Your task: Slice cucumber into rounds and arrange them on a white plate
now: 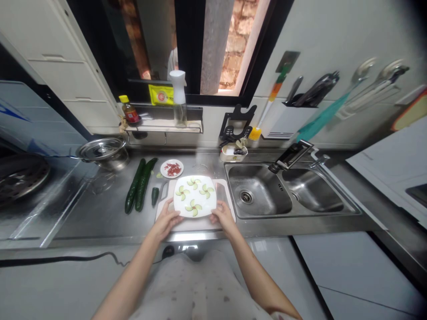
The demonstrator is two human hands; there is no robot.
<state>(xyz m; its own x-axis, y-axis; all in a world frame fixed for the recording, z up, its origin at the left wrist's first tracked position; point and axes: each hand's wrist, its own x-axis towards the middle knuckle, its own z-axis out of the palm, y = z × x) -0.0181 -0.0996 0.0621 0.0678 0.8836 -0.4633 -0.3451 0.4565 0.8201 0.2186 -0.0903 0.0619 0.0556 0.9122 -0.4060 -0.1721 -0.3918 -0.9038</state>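
Observation:
Both hands grip a white square plate (187, 186) by its near corners, above a pale cutting board (182, 226). My left hand (166, 221) is closed on the left corner, thumb over the rim. At the opposite corner my right hand (223, 216) pinches the edge. Thin green cucumber slices (193, 207) lie on the plate in several pinwheel shapes with small reddish centres. A blade-like shape (220, 191) shows on the board's right side, partly hidden by the plate. Behind sits a small white dish (163, 168) of red bits.
Two whole cucumbers (143, 186) and a short cucumber piece (155, 196) lie to the left. A lidded steel pot (113, 159) stands farther left. On the right is a double sink (263, 213). A narrow shelf (156, 128) holds a sauce bottle (129, 110) and a spray bottle (179, 95).

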